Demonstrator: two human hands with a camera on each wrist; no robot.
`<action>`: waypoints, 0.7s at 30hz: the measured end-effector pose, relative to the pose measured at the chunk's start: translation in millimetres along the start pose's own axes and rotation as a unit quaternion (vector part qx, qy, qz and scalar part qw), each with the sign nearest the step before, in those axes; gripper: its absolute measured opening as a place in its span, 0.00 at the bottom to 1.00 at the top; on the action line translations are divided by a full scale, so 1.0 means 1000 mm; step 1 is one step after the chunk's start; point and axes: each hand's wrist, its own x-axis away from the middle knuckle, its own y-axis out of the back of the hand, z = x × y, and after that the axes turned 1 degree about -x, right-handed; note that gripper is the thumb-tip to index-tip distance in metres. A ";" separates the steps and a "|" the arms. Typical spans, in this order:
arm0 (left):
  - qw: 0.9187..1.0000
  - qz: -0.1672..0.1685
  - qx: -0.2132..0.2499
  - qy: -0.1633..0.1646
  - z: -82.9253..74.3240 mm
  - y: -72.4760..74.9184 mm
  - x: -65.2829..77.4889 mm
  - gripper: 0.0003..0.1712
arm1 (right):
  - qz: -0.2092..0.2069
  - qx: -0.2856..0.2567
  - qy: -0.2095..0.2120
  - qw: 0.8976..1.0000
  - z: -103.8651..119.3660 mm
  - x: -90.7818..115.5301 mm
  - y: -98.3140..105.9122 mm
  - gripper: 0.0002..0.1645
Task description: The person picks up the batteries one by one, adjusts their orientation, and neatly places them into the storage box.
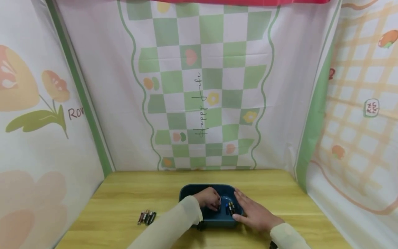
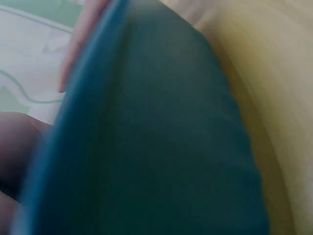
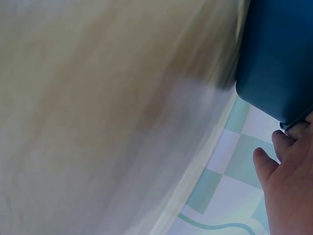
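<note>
A dark blue plastic bin (image 1: 217,224) sits on the table, its wall filling much of the left wrist view. My left hand (image 1: 209,199) reaches down inside it with fingers curled. The fingertips are mostly hidden, so I cannot tell whether they pinch a battery. My right hand (image 1: 256,212) rests on the bin's right rim, fingers fairly straight along it and thumb at the near corner. Next to that thumb, inside the bin, lie a few batteries (image 1: 230,208), black and gold with a blue one. In the right wrist view, fingers (image 3: 266,166) show at the bin's rim.
Left of the bin, several batteries (image 1: 147,217) lie side by side on the wood-grain table (image 1: 124,193). A checkered cloth (image 1: 205,86) hangs behind the table, with patterned cloths at both sides.
</note>
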 end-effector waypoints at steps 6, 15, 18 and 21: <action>1.000 -0.001 -0.029 0.002 -0.001 -0.008 0.001 0.04 | 0.001 0.004 -0.001 1.000 0.000 -0.002 0.001 0.48; 0.997 -0.009 -0.070 -0.005 -0.005 -0.019 0.002 0.07 | 0.001 -0.003 0.001 1.000 0.002 -0.001 0.003 0.48; 0.996 -0.019 -0.083 -0.002 -0.007 -0.023 0.005 0.05 | 0.000 -0.002 0.004 1.000 0.001 0.000 0.002 0.48; 0.995 -0.026 -0.093 0.004 -0.011 -0.025 0.008 0.02 | -0.001 -0.001 0.005 1.000 0.001 0.001 0.000 0.48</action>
